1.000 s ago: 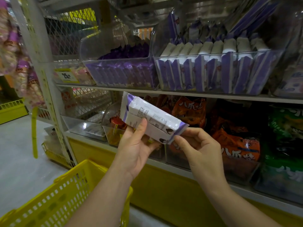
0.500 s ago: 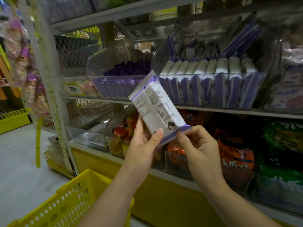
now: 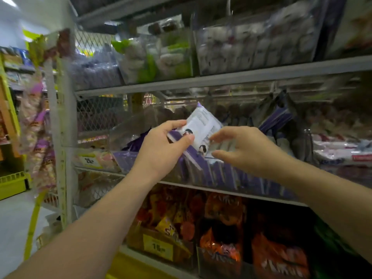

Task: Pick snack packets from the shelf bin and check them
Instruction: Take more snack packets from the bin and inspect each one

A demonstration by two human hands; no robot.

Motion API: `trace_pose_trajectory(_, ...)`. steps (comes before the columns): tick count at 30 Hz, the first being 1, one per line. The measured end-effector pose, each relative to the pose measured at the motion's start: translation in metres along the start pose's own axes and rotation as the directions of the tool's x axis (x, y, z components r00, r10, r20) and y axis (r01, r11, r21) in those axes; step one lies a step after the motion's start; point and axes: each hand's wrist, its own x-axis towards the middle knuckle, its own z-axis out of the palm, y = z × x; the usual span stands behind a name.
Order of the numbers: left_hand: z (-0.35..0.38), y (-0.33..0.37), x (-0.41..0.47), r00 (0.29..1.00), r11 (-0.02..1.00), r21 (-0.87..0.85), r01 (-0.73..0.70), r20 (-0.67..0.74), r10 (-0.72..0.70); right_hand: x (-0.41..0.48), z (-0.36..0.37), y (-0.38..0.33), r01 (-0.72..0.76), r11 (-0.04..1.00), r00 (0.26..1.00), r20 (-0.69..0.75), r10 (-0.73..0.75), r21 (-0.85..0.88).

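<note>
Left hand [image 3: 161, 150] pinches the purple-and-white packet [image 3: 203, 125] by its 8 o'clock corner, printed side toward the camera, probably for reading, just above the clear shelf bin [image 3: 241, 178] at its 5 o'clock; right hand [image 3: 245, 150] at 3 o'clock, fingers loosely spread, gripping nothing.

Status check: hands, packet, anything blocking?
Left hand grips packet by its lower end. Right hand open, fingertips at packet's edge. Packet tilted above the clear bin. Nothing in the way.

Purple-white snack packet [image 3: 203, 127] in left hand [image 3: 161, 152] over shelf bin [image 3: 241, 180] (right hand [image 3: 247, 152] beside)
</note>
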Motion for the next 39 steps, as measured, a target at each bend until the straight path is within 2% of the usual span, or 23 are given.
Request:
trace_pose_trajectory(5, 0.011, 0.014, 0.037, 0.985, 0.966, 0.22, -0.134, -0.078, 0.154, 0.046, -0.025, 0.026, 0.006, 0.974, 0.995, 0.098, 0.017, -0.225)
trace_pose_trajectory(8, 0.02, 0.018, 0.06, 0.977, 0.929, 0.317, -0.189, -0.033, 0.21, 0.071, -0.032, 0.042, 0.0, 0.95, 0.991, 0.129, 0.042, -0.311)
trace_pose_trajectory(15, 0.053, 0.01, 0.109, 0.98, 0.826, 0.528, -0.198, 0.085, 0.181, 0.116, -0.021, 0.065, 0.017, 0.901, 0.938, 0.319, 0.135, -0.433)
trace_pose_trajectory(17, 0.064, 0.008, 0.125, 0.976, 0.762, 0.611, -0.214, 0.116, 0.182, 0.126, -0.016, 0.071, 0.022, 0.88, 0.92, 0.355, 0.168, -0.474)
trace_pose_trajectory(21, 0.085, 0.005, 0.155, 0.943, 0.531, 0.78, -0.331, 0.261, 0.206, 0.141, -0.014, 0.08, 0.07, 0.842, 0.902, 0.394, 0.175, -0.535)
trace_pose_trajectory(23, 0.092, 0.002, 0.167, 0.936, 0.481, 0.803, -0.353, 0.312, 0.165, 0.145, -0.018, 0.082, 0.096, 0.85, 0.899, 0.413, 0.149, -0.518)
trace_pose_trajectory(25, 0.097, -0.004, 0.173, 0.931, 0.461, 0.809, -0.364, 0.312, 0.189, 0.147, -0.022, 0.087, 0.118, 0.871, 0.897, 0.428, 0.112, -0.476)
trace_pose_trajectory(28, 0.097, -0.012, 0.181, 0.914, 0.52, 0.751, -0.406, 0.338, 0.226, 0.148, -0.022, 0.094, 0.152, 0.878, 0.9, 0.43, 0.066, -0.453)
trace_pose_trajectory(31, 0.097, -0.017, 0.186, 0.864, 0.591, 0.655, -0.47, 0.48, 0.155, 0.15, -0.023, 0.099, 0.17, 0.864, 0.926, 0.376, 0.023, -0.473)
trace_pose_trajectory(34, 0.095, -0.022, 0.19, 0.822, 0.591, 0.633, -0.501, 0.562, 0.094, 0.149, -0.024, 0.102, 0.185, 0.845, 0.95, 0.312, -0.023, -0.502)
trace_pose_trajectory(37, 0.091, -0.027, 0.191, 0.809, 0.609, 0.611, -0.506, 0.58, 0.09, 0.146, -0.021, 0.108, 0.236, 0.879, 0.885, 0.465, -0.018, -0.415)
trace_pose_trajectory(39, 0.092, -0.028, 0.184, 0.775, 0.581, 0.554, -0.596, 0.588, 0.233, 0.145, -0.02, 0.11, 0.261, 0.894, 0.857, 0.514, -0.041, -0.363)
